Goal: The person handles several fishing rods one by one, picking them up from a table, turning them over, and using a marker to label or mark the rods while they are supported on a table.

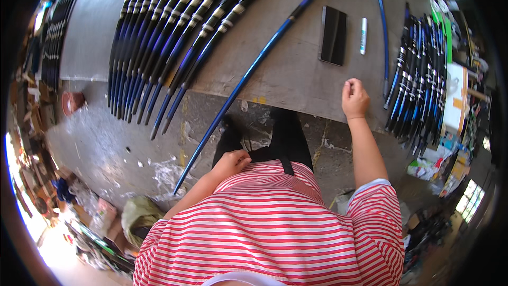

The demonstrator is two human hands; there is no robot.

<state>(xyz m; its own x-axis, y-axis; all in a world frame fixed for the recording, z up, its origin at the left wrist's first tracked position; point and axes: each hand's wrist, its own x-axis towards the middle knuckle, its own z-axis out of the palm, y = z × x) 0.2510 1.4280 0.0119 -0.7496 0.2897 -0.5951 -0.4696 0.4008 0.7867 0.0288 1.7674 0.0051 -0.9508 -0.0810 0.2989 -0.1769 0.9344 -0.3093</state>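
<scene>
the right hand (355,98) has its fingers curled loosely together near the table's edge, seemingly around nothing; the left hand (231,163) rests at the waist, its grip impossible to tell. beyond them, the lone blue rod (251,73) slants across the grey table (296,82), its thin end jutting well past the edge: a bump from a leg or forearm could roll or tip it off. the white marker (363,36), a round cylinder, might roll if nudged. beside it lies a flat, glossy black slab (333,36); leftward fan smooth, tapering, silver-banded rods (182,16).
</scene>
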